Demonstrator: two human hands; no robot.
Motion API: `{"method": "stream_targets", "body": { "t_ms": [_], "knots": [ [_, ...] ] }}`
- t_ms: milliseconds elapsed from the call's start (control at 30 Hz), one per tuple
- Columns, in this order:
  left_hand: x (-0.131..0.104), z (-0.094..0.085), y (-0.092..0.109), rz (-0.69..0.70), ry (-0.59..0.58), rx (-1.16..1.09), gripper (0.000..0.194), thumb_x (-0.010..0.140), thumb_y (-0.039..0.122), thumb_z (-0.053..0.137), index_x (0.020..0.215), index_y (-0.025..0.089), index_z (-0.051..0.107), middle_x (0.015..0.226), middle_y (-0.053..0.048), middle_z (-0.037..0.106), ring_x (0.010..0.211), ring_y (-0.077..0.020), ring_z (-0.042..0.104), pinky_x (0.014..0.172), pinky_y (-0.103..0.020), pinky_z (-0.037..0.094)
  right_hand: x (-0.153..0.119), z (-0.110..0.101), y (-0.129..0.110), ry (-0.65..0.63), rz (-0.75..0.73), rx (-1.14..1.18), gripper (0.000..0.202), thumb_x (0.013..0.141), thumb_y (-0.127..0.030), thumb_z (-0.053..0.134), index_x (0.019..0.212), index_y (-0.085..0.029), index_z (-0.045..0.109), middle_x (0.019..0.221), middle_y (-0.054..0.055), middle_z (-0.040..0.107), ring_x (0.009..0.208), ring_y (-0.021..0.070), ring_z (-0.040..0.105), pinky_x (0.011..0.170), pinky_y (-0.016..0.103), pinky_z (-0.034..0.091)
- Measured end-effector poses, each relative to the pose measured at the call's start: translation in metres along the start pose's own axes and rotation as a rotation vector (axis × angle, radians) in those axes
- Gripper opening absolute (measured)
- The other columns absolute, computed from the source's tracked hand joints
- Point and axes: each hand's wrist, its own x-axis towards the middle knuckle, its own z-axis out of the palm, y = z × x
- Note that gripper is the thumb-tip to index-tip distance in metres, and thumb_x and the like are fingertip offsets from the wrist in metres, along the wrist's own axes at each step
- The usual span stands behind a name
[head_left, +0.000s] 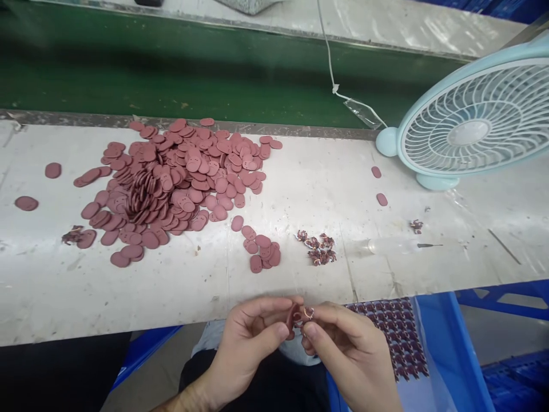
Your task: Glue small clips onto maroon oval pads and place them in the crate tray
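Just off the table's front edge, my left hand [253,343] pinches a reddish-brown oval disc [291,321] between thumb and fingers. My right hand [349,349] is closed on a small dark curled piece with a pale, shiny rim [307,313], held against or very near the disc. The fingertips of both hands almost meet. Beyond them on the table lie a small group of oval discs [263,252] and a cluster of similar small dark pieces [319,249]. A large heap of oval discs [184,177] spreads over the table's left half.
A light blue fan [469,131] stands at the back right of the white table [309,189]. A clear syringe-like tube with a dark needle [394,246] lies at right. Below the table edge, a blue crate [465,349] holds rows of dark pieces [401,337].
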Motion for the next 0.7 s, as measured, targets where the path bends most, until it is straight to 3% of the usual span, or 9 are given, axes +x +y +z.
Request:
{"method": "stream_targets", "body": {
  "t_ms": [167,333,500,600,700],
  "knots": [
    [0.0006,-0.0020,0.0003,-0.022,0.019,0.011,0.023,0.077,0.027,0.088,0.098,0.021,0.081,0.116,-0.010,0.079,0.096,-0.0220,0.076,0.083,-0.030,0.061,0.0033,0.0024,-0.0034,0.013,-0.068,-0.070,0.015,0.093,-0.018,0.070,0.103,-0.028,0.076,0.079,0.000,0.075,0.063,0.0124,0.069,0.058,0.020,0.059],
    [0.0023,-0.0019,-0.0016,-0.009,0.045,0.040,0.013,0.074,0.026,0.090,0.076,0.018,0.080,0.111,-0.009,0.080,0.095,-0.0223,0.075,0.084,-0.028,0.059,0.0046,0.0010,-0.0067,-0.006,-0.059,-0.130,0.015,0.089,-0.016,0.074,0.100,-0.027,0.076,0.078,-0.001,0.075,0.063,0.0114,0.070,0.059,0.018,0.059],
    [0.0016,-0.0023,-0.0058,0.028,0.051,0.053,0.014,0.077,0.028,0.087,0.070,0.017,0.080,0.101,-0.009,0.082,0.099,-0.0287,0.075,0.088,-0.035,0.059,0.0046,0.0041,-0.0079,-0.029,0.088,0.085,0.002,0.092,-0.023,0.072,0.093,-0.023,0.075,0.077,0.000,0.076,0.066,0.0131,0.073,0.062,0.019,0.060],
    [0.0008,-0.0020,-0.0068,0.034,0.057,0.078,0.012,0.080,0.028,0.084,0.072,0.019,0.081,0.097,-0.009,0.082,0.112,-0.0314,0.071,0.094,-0.036,0.057,0.0056,0.0061,-0.0067,-0.043,0.173,0.191,0.006,0.092,-0.027,0.074,0.090,-0.021,0.074,0.076,0.002,0.076,0.067,0.0141,0.073,0.064,0.021,0.060],
    [-0.0002,-0.0017,-0.0073,0.044,0.054,0.079,0.010,0.081,0.028,0.083,0.074,0.020,0.082,0.096,-0.008,0.081,0.110,-0.0306,0.072,0.094,-0.037,0.057,0.0067,0.0066,-0.0050,-0.029,0.200,0.229,0.009,0.091,-0.028,0.076,0.089,-0.020,0.074,0.074,0.002,0.076,0.066,0.0139,0.073,0.062,0.021,0.060]
  ]
}}
